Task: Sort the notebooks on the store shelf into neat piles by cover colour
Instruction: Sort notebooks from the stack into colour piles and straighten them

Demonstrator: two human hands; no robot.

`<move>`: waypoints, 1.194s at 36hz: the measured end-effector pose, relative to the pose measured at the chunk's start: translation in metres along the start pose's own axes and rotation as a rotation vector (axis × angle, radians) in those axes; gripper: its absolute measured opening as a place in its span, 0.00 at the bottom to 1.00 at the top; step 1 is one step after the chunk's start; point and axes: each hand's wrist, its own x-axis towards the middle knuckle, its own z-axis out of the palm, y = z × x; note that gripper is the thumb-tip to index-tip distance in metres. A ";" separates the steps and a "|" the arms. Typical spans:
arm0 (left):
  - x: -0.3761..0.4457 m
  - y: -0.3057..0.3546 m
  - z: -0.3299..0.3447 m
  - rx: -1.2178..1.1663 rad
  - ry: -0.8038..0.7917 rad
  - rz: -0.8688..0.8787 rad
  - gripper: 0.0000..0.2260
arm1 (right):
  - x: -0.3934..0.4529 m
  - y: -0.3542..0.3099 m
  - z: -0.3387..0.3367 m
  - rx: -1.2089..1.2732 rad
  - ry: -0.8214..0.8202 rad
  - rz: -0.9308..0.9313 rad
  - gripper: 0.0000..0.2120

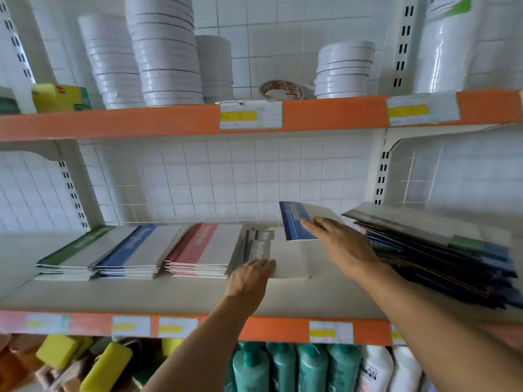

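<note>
A blue-covered notebook (pixel 300 222) is held tilted above the shelf (pixel 169 298) by the right hand (pixel 339 244); the fingers are laid across its cover, and the thumb is hidden, so a clamped grip is judged likely but cannot be confirmed. The left hand (pixel 252 275) is laid flat, fingers straight and together, on the front edge of the grey pile (pixel 283 253), which appears to be steadied.

4 sorted piles are seen in a row: green pile (pixel 73 256), blue pile (pixel 133 253), red pile (pixel 203 253) and the grey one. The unsorted stack (pixel 441 250) lies to the right, slumped and fanned.

The step in hand is judged to be the carrying of 1 blue notebook to its pile. The next move calls for a leftward pass over the grey and red piles, then a squared landing. Open room is offered above the piles and along the bare front strip of the shelf; the piles almost touch, so edges could be knocked askew.
</note>
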 end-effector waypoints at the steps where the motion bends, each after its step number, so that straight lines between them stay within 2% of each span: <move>1: 0.002 -0.002 0.003 0.002 -0.018 0.023 0.19 | 0.002 -0.003 0.000 -0.010 -0.020 -0.008 0.40; 6: 0.017 -0.007 0.010 -0.006 -0.118 0.074 0.19 | 0.005 -0.007 0.000 -0.030 -0.048 -0.006 0.37; 13: 0.030 0.000 0.011 -0.036 -0.236 0.075 0.30 | 0.008 -0.005 0.013 0.025 -0.046 -0.017 0.37; 20: 0.011 -0.012 0.003 -0.054 -0.047 -0.039 0.22 | 0.013 -0.013 0.028 0.056 -0.020 -0.055 0.39; 24: -0.011 -0.039 -0.008 -0.048 -0.005 -0.105 0.19 | 0.019 -0.030 0.032 0.081 -0.003 -0.047 0.38; 31: -0.056 -0.110 -0.029 0.040 0.011 -0.293 0.24 | 0.038 -0.083 0.034 0.143 0.029 -0.103 0.35; 33: -0.069 -0.129 -0.034 0.056 0.005 -0.330 0.22 | 0.044 -0.104 0.033 0.158 0.014 -0.122 0.35; 38: -0.097 -0.179 -0.049 0.065 0.007 -0.376 0.18 | 0.065 -0.161 0.029 0.187 0.010 -0.172 0.33; 43: -0.116 -0.235 -0.061 0.097 -0.016 -0.384 0.17 | 0.093 -0.223 0.038 0.262 0.080 -0.194 0.32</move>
